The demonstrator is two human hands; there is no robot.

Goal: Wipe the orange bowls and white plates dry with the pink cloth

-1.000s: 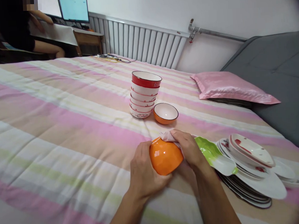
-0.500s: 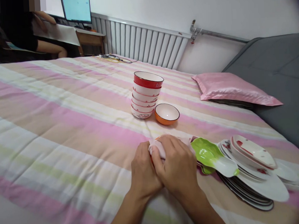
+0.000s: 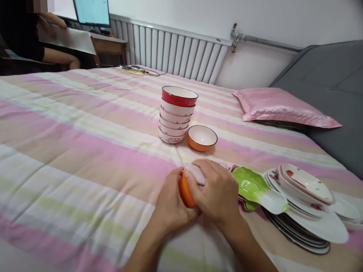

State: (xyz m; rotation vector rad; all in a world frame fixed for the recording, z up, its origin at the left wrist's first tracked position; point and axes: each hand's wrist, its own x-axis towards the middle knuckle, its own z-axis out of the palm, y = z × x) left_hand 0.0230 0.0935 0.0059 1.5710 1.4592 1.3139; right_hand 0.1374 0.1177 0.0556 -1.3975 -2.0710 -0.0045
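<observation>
Head view | left hand [image 3: 170, 204] grips 1 orange bowl [image 3: 185, 192] | right hand [image 3: 218, 191] holds pale cloth [image 3: 197, 173] against it

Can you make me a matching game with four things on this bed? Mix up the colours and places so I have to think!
Things:
1. held bowl
2. cloth
3. pillow
4. wavy-edged dish

Colours and places:
A. pink and shiny, beside the grey headboard
B. green fading to white, next to the stacked plates
C. orange, gripped by the left hand
D. pale, under the fingers of the right hand

Right pairs: 1-C, 2-D, 3-A, 4-B
</observation>
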